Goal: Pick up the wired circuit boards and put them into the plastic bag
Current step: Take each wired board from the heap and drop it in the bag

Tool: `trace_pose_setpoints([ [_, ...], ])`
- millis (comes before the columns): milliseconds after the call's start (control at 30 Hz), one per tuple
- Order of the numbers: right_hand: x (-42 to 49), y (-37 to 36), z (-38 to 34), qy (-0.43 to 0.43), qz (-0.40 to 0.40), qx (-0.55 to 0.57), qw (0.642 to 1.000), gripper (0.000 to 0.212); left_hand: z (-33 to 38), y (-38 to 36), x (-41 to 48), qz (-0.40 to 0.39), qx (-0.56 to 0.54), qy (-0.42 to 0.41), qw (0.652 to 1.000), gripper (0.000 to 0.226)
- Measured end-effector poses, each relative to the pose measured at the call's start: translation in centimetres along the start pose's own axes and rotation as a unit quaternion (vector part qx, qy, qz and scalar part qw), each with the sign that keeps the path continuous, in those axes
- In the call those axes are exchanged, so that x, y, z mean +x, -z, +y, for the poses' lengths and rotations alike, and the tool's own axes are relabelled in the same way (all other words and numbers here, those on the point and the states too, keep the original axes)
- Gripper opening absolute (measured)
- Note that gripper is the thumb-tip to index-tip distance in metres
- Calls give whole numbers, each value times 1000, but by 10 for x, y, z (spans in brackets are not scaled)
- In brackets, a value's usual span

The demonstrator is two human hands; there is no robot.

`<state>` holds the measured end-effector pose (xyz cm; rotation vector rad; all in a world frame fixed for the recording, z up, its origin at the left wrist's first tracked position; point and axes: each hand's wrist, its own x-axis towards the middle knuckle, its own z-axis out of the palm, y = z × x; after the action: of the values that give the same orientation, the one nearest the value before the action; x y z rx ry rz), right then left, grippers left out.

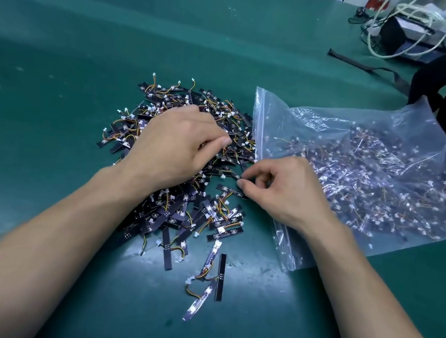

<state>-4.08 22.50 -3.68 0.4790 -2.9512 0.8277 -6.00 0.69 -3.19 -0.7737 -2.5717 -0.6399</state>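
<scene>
Circuit boards (173,218), long axes all ways

**Heap left, bag right**

On the worktop (62,71), the wired circuit boards (174,213) lie heaped at the middle. The plastic bag (382,140) lies just right of them, with more boards inside. Stray boards (221,277) lie nearer. Coiled cables (410,26) sit far behind, right.

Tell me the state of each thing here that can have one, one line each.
plastic bag: lying on the mat, part-filled with boards, zip edge facing the pile.
pile of wired circuit boards: loose heap on the mat, outside the bag.
left hand: fingers curled into the pile, grip hidden.
right hand: pinches the end of a single board.
</scene>
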Motion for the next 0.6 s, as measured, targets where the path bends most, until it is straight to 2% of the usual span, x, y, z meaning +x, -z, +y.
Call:
trace_pose_setpoints([
  [133,0,-2,2,-9,11,22,1000,1,-3,-2,-1,7,-10,-11,1000,24],
  [233,1,-2,3,-5,33,45,998,4,-3,-2,-1,12,-18,-6,1000,18],
  [467,-1,1,4,47,104,60,992,6,-2,0,-2,-37,-34,5,999,29],
  [600,-1,2,4,56,133,65,987,6,-2,0,-2,-49,-52,-9,997,22],
])
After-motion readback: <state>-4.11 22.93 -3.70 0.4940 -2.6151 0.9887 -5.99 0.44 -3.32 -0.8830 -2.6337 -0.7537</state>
